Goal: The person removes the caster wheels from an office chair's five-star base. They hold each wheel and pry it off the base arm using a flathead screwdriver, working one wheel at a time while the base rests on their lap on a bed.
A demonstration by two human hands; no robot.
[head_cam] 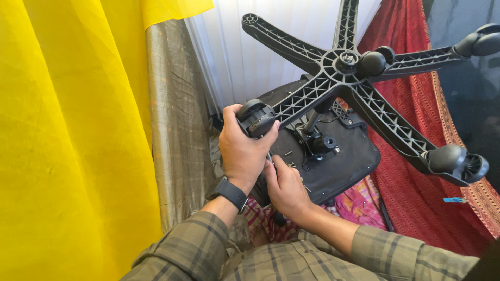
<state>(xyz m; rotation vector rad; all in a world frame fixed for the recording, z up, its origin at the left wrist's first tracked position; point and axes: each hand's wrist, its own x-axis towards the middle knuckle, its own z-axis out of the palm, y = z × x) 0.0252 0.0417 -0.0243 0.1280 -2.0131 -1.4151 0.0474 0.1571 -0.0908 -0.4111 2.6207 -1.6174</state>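
An office chair lies upside down, its black five-arm star base (338, 67) pointing up towards me. My left hand (244, 148) is wrapped around a black caster wheel (257, 118) at the tip of the nearest base arm. My right hand (285, 188) sits just below it, fingers curled against the underside of the black seat (341, 161), close to some small screws; whether it grips anything is hidden. A black watch (230, 193) is on my left wrist. The gas column and seat mechanism (319, 138) stand between base and seat.
More casters sit on the other arms, at the right (458, 162), top right (482, 42) and near the hub (373, 62). One far arm tip (250, 19) is bare. Yellow cloth (73, 135) hangs left, white curtain (245, 57) behind, red patterned fabric (416, 198) right.
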